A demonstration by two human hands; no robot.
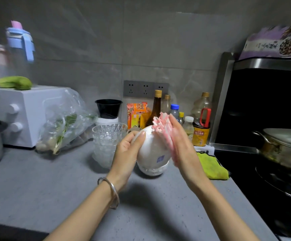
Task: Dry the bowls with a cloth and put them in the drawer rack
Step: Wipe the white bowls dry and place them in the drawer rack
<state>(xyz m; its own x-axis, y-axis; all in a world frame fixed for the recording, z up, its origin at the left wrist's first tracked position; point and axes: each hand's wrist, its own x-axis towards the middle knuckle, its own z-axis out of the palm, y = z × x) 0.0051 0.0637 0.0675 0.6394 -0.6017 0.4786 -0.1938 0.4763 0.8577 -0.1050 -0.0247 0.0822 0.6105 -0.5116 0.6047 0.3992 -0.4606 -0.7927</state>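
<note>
Grey counter point(54, 188) with glass bowls point(106, 143), white bowl point(152, 170), yellow cloth point(210, 166), bottles point(200, 131)

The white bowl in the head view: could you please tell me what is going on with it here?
A person is drying the white bowl: the left hand grips it above the counter, while the right hand presses a pink-striped cloth against its outside. A second white bowl sits on the counter beneath, and a stack of clear glass bowls stands to the left.
</note>
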